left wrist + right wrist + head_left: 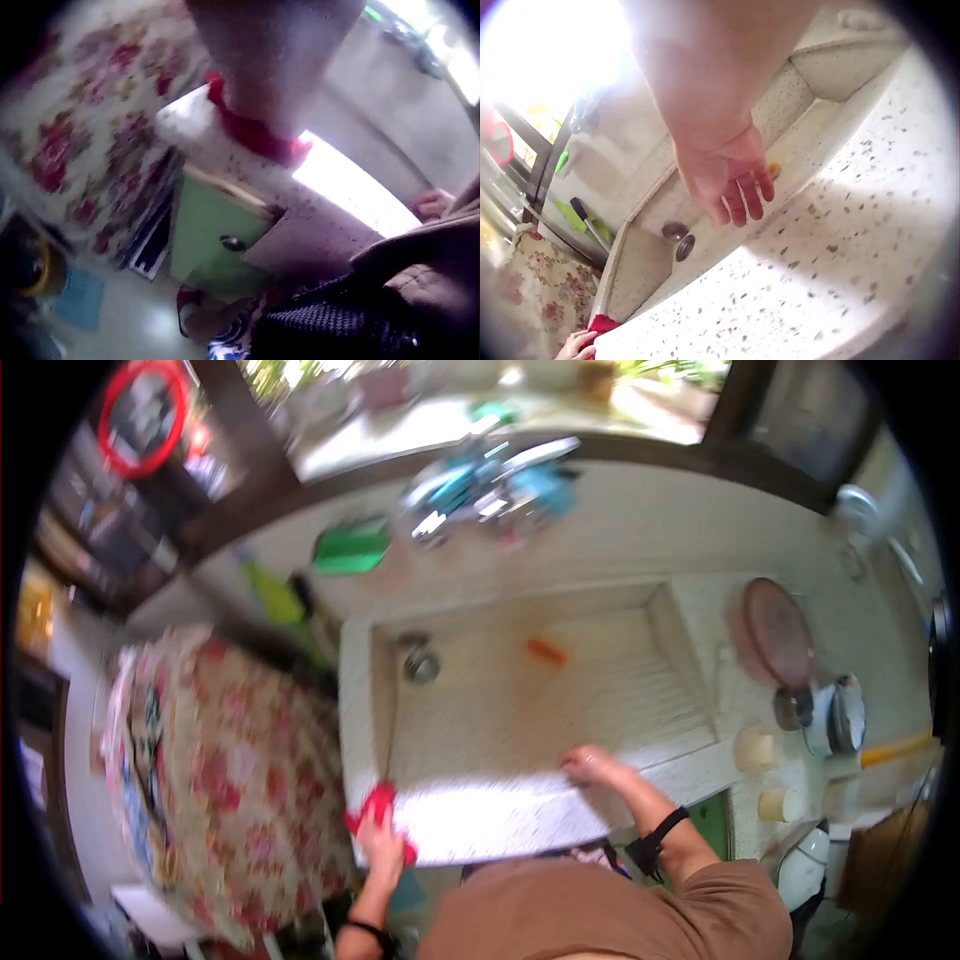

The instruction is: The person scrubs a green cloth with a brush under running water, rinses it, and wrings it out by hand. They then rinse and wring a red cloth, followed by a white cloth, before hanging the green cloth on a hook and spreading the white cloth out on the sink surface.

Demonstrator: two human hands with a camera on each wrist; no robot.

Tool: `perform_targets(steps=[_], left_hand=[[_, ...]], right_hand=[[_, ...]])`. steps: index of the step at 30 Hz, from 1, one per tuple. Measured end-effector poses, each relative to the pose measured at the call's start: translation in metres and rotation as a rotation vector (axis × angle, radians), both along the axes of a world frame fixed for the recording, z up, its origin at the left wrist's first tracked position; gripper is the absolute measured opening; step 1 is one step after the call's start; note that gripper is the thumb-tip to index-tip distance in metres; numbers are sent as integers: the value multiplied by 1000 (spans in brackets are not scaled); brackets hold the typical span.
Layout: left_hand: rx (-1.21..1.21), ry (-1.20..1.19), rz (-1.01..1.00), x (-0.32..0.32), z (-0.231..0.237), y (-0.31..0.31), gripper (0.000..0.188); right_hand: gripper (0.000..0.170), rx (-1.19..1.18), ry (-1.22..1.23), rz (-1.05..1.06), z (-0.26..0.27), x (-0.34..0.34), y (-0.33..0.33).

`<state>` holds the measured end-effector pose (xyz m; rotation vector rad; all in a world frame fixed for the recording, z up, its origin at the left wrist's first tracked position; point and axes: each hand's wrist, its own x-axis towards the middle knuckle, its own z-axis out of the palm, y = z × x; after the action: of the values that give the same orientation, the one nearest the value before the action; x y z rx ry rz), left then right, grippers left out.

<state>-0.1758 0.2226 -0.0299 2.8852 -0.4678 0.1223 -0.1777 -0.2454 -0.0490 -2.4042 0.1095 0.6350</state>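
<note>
A bunched red cloth (378, 800) lies over the front left corner of the speckled stone sink (500, 830). My left hand (380, 845) grips it there, the fingers on top of the cloth. In the left wrist view the red cloth (259, 139) shows along the rim, while the forearm covers most of the hand. Over the front part of the basin hovers my right hand (592, 764), holding nothing. In the right wrist view the fingers of this right hand (727, 176) hang relaxed and slightly spread. A small orange object (546, 651) lies on the basin floor.
The metal drain (421, 665) sits at the basin's back left. A floral cloth cover (240, 760) drapes something to the left. On the right ledge stand a round pinkish basin (778, 632), bowls and cream cups (776, 804). The taps (490, 495) and a green dustpan-like piece (352, 546) are on the back wall.
</note>
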Motion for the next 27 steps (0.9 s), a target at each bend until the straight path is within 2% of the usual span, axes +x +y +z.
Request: perform_targets(steps=[1,2,3,5,6,9,11,13,14,15,16,17,18,19,21,22,23,25,26,27], left_hand=[[-185,81,137,-8,-14,-1,37],[-420,123,174,0,-14,-20,27],[-653,177,224,2,-3,-47,19],[-1154,548,147,21,27,-124,16],[-1250,589,87,28,46,-166,17],[-1470,848,-75,55,91,-258,22],[-1324,729,-169,80,91,-291,20],[-1045,524,-116,89,128,-316,17],[-1010,408,-149,93,139,-326,16],[-973,302,-186,95,143,-330,16],[-1031,361,-216,98,139,-330,16],[-1096,410,-244,105,134,-331,17],[-1064,383,-288,108,134,-332,20],[-1026,473,-302,106,135,-334,22],[-952,625,-325,103,150,-337,28],[-818,531,-531,108,150,-332,39],[-730,520,-596,109,153,-330,38],[-417,554,-598,125,148,-317,31],[-504,648,-489,128,147,-311,23],[-403,523,-551,133,145,-307,22]], right_hand=[[28,-6,-65,110,13,3,-9],[28,120,-158,46,17,1,-13],[29,138,-98,105,36,10,-16],[41,272,-300,220,47,26,-16],[47,305,-473,226,63,31,-11],[44,670,-504,-31,103,48,3],[37,861,-253,-91,118,63,-15],[22,682,-504,-165,126,67,-34],[21,658,-443,-268,133,66,-44],[21,640,-566,-332,146,62,-52],[23,694,-545,-440,148,60,-59],[25,790,-425,-514,163,54,-64],[25,771,-361,-537,176,48,-68],[26,753,-300,-547,185,45,-69],[30,705,-445,-351,191,41,-69],[33,606,-264,-241,197,34,-75],[34,414,-384,-36,185,36,-79],[32,243,-304,-27,184,30,-86],[30,211,-553,-26,172,30,-88],[28,179,-802,-16,156,33,-90]])
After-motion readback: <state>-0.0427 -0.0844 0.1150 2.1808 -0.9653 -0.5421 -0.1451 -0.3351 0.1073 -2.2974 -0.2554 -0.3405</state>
